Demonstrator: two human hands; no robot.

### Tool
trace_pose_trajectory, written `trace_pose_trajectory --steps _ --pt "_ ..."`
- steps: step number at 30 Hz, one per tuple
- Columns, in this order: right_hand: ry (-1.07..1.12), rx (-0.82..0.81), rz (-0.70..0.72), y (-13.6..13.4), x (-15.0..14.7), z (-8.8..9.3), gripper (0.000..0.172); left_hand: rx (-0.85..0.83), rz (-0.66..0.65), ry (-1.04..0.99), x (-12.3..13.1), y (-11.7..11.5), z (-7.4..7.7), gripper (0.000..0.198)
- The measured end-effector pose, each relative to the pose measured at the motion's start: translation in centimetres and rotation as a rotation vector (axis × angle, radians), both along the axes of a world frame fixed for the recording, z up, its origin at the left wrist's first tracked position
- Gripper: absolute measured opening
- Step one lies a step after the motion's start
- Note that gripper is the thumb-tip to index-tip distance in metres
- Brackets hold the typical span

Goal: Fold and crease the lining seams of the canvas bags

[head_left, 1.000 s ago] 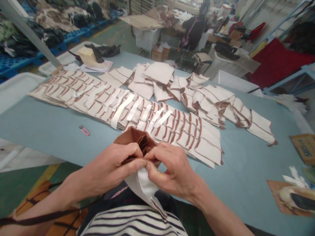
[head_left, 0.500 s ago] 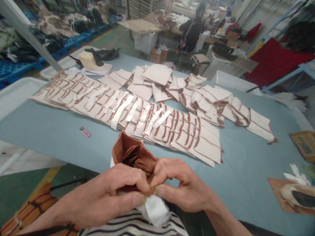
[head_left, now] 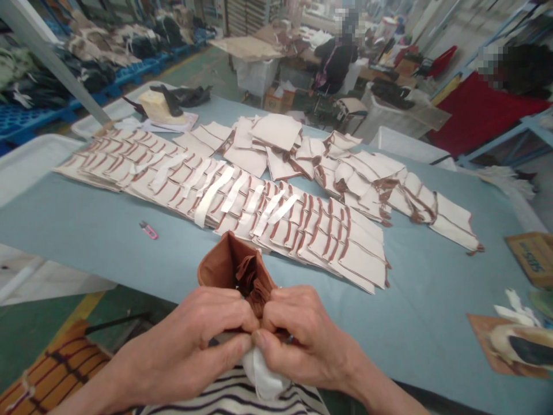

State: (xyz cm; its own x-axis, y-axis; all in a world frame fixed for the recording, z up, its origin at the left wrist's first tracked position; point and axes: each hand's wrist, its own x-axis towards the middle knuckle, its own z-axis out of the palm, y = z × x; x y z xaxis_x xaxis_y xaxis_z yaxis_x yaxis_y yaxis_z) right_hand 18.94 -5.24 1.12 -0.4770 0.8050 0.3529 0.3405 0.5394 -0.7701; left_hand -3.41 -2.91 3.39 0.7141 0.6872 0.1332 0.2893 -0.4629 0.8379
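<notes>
A brown fabric pouch with folded brown layers inside stands open-mouthed just in front of me, over the table's near edge. My left hand pinches its near rim between thumb and fingers. Right beside it, my right hand pinches the same rim, the two thumbs almost touching. White cloth hangs below my fingertips, against a striped garment. Exactly what lies between the fingertips is hidden. Beyond the pouch runs a long overlapping row of cream fabric pieces with brown edging, white strips lying across it.
Pink-handled thread snips lie on the blue table at left. More cream pieces are heaped behind the row. A cardboard box and a tape roll are at right. A person sits in the background.
My right hand has drawn in closer to the left, its fingers curling more tightly at the rim. The pouch's mouth has shifted and opened somewhat, and the white cloth has moved slightly left.
</notes>
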Motion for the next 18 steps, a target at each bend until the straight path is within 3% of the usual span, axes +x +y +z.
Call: trace_pose_trajectory --steps 4,8,11,14,16,18 --pt "0.067 -0.064 0.047 -0.1 0.4 0.0 0.042 -0.049 -0.037 0.006 -0.6 -0.4 0.2 0.021" --pt "0.050 -0.093 0.066 1.8 2.3 -0.3 0.049 -0.069 -0.064 -0.034 -1.8 0.6 1.6 0.023" --pt "-0.040 -0.040 0.038 3.9 3.8 -1.3 0.035 -0.064 0.001 -0.076 -3.8 2.5 2.3 0.023" --pt "-0.021 -0.015 0.040 5.3 4.3 -1.5 0.022 -0.106 0.037 0.005 -6.5 4.6 1.9 0.018" --pt "0.005 -0.006 0.045 5.7 4.0 -0.7 0.018 -0.169 0.044 0.152 -7.9 5.6 1.4 0.012" --pt "-0.005 -0.001 0.070 6.0 3.5 0.7 0.014 -0.156 0.091 0.208 -8.3 6.4 1.3 0.023"
